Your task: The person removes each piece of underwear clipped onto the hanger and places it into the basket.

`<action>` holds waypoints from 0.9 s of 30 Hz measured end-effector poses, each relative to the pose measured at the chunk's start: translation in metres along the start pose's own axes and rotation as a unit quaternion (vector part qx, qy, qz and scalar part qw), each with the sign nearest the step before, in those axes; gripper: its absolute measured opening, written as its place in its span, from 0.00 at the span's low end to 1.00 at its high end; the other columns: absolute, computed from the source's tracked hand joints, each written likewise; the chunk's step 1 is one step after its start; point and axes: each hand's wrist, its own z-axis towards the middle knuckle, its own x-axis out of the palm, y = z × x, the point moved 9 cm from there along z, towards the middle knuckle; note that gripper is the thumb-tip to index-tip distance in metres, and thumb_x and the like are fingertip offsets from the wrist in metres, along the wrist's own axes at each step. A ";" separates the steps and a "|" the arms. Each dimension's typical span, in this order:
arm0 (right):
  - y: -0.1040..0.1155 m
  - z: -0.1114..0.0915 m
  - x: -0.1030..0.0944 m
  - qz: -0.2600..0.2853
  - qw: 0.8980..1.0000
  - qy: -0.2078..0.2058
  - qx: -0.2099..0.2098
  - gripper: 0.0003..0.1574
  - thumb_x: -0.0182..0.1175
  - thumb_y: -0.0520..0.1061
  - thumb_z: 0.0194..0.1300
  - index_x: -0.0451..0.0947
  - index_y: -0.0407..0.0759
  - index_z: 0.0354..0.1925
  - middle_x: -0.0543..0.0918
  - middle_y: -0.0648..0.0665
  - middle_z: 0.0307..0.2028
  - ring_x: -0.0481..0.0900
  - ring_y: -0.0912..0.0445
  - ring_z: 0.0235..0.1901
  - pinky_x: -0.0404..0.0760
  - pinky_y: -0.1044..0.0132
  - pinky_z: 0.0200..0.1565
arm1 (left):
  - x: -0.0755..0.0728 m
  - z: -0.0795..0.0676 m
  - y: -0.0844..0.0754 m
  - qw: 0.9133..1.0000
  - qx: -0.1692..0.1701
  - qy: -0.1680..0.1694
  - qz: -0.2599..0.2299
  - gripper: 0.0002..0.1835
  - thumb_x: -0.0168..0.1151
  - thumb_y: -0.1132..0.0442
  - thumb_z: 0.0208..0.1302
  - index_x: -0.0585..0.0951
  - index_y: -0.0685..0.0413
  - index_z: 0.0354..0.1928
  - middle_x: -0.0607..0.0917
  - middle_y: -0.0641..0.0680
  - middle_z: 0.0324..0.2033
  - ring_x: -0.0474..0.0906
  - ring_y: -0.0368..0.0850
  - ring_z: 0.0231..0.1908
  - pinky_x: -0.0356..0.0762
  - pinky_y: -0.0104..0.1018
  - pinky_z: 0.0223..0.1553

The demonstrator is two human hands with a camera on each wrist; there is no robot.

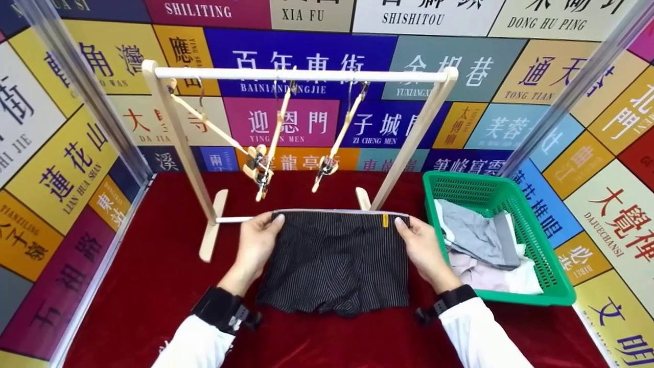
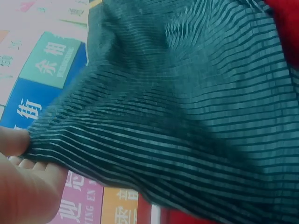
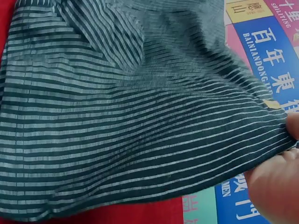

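Observation:
Dark pinstriped boxer briefs [image 1: 340, 260] hang spread wide between both hands, waistband up, with a small yellow tag [image 1: 385, 220] near the right end. My left hand [image 1: 258, 243] pinches one waistband corner, thumb in front. The other corner is pinched by my right hand [image 1: 421, 245]. In the left wrist view the striped cloth [image 2: 177, 112] stretches away from the thumb and fingers. A similar stretch of cloth [image 3: 131, 121] fills much of the right wrist view, drawn to a point at the fingers.
Behind the briefs stands a wooden rack [image 1: 301, 75] with several clip hangers [image 1: 334, 138] dangling from its bar. To the right, a green basket [image 1: 559, 271] holds grey and pale garments [image 1: 475, 232]. Dark red cloth [image 1: 153, 286] covers the table; printed panels surround it.

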 end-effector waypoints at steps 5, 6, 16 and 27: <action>-0.003 -0.004 0.013 0.061 0.998 0.015 0.012 0.20 0.52 0.45 0.83 0.80 0.30 0.56 0.89 0.35 0.42 0.88 0.49 0.39 0.87 0.59 0.42 | 0.011 -0.002 0.005 1.000 -0.006 -0.015 0.003 0.14 0.58 0.66 0.78 0.85 0.72 0.52 0.89 0.60 0.39 0.82 0.44 0.38 0.80 0.32 0.41; -0.005 -0.005 0.015 0.076 0.997 0.017 0.015 0.20 0.51 0.45 0.83 0.80 0.29 0.56 0.88 0.34 0.42 0.88 0.49 0.39 0.87 0.59 0.43 | 0.014 -0.003 0.006 1.000 -0.010 -0.014 -0.004 0.14 0.57 0.66 0.78 0.85 0.72 0.52 0.88 0.59 0.40 0.81 0.44 0.38 0.80 0.32 0.42; -0.011 -0.011 0.040 0.192 0.980 0.040 0.044 0.22 0.46 0.42 0.85 0.75 0.25 0.60 0.87 0.32 0.48 0.87 0.48 0.45 0.86 0.58 0.48 | 0.065 -0.020 0.012 0.994 -0.040 0.040 -0.096 0.14 0.53 0.66 0.80 0.80 0.64 0.34 0.78 0.50 0.25 0.74 0.39 0.25 0.76 0.31 0.29; -0.020 -0.013 0.047 0.260 0.963 0.047 0.056 0.23 0.44 0.43 0.86 0.74 0.25 0.62 0.86 0.34 0.49 0.86 0.49 0.47 0.86 0.58 0.49 | 0.125 -0.035 0.013 0.990 -0.050 0.032 -0.132 0.14 0.53 0.67 0.79 0.85 0.72 0.46 0.87 0.58 0.35 0.81 0.43 0.34 0.83 0.36 0.39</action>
